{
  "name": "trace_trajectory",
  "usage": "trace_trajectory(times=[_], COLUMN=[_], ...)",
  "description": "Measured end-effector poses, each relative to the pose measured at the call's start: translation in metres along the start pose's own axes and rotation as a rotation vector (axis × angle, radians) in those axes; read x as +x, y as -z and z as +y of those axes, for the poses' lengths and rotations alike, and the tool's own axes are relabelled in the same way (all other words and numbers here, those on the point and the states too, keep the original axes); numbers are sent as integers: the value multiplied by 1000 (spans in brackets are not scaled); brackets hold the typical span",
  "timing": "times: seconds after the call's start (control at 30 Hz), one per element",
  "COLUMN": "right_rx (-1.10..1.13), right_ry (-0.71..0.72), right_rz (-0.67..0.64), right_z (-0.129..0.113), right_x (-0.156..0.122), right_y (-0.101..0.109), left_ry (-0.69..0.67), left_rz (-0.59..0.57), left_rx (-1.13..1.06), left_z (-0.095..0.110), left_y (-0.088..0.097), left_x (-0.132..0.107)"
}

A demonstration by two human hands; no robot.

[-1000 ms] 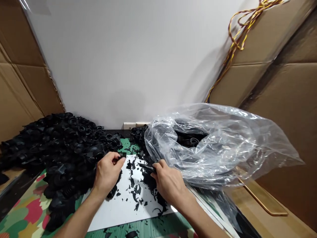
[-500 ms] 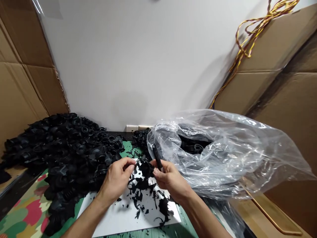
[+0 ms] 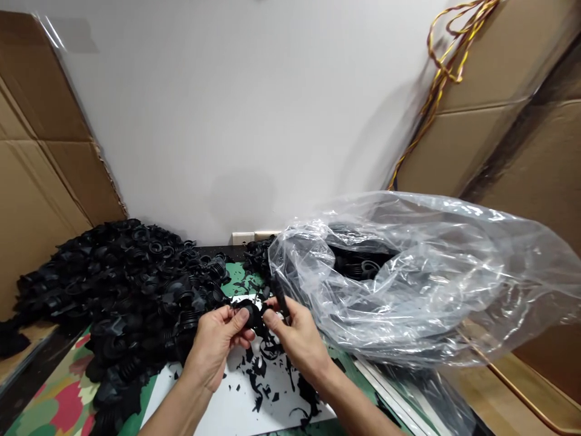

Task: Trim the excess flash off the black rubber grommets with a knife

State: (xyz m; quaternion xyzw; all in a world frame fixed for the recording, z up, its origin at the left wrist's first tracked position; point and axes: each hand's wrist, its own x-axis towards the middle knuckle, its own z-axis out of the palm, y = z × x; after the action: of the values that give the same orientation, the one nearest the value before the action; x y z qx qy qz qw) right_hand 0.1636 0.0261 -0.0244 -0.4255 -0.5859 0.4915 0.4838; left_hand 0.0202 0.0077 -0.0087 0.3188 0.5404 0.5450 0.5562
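My left hand [image 3: 215,343] is shut on a black rubber bellows boot [image 3: 248,315], held just above a white board [image 3: 195,393]. My right hand [image 3: 297,339] stands close beside it, touching the boot's right side and gripping a slim black tool [image 3: 281,297] that points upward. The tool's tip is hidden against the plastic behind it. Black rubber scraps [image 3: 258,369] lie scattered on the board below both hands. A heap of black rubber bellows boots [image 3: 136,290] lies just left of my left hand.
A clear plastic bag [image 3: 422,278] with more black boots [image 3: 363,266] inside bulges at the right. A colourful patterned mat [image 3: 54,393] lies under the heap. Cardboard sheets [image 3: 463,145] line both sides, a white wall stands behind, and yellow-brown wires [image 3: 447,66] hang at upper right.
My hands have come closer together and risen above the board, with the boot now between them. The view has shifted slightly, and the plastic bag has spread further right.
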Motion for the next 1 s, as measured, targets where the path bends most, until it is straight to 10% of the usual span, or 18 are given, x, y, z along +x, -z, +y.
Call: trace_trajectory(times=[0.23,0.47,0.77,1.0], right_rx=[-106,53,307,483], right_ry=[191,140,195,-40], right_rz=[72,268,143,-5], right_z=[3,-7,-8,-5], right_x=[0,5,3,-4], right_y=[-12,18,31,15], left_ry=[10,-125,80,128], left_rz=[-79,-28,-82,-102], left_rx=[78,323,149,30], left_z=[-6,-2,0,4], left_y=[0,5,10,10], left_x=[-5,-2,-1,-3])
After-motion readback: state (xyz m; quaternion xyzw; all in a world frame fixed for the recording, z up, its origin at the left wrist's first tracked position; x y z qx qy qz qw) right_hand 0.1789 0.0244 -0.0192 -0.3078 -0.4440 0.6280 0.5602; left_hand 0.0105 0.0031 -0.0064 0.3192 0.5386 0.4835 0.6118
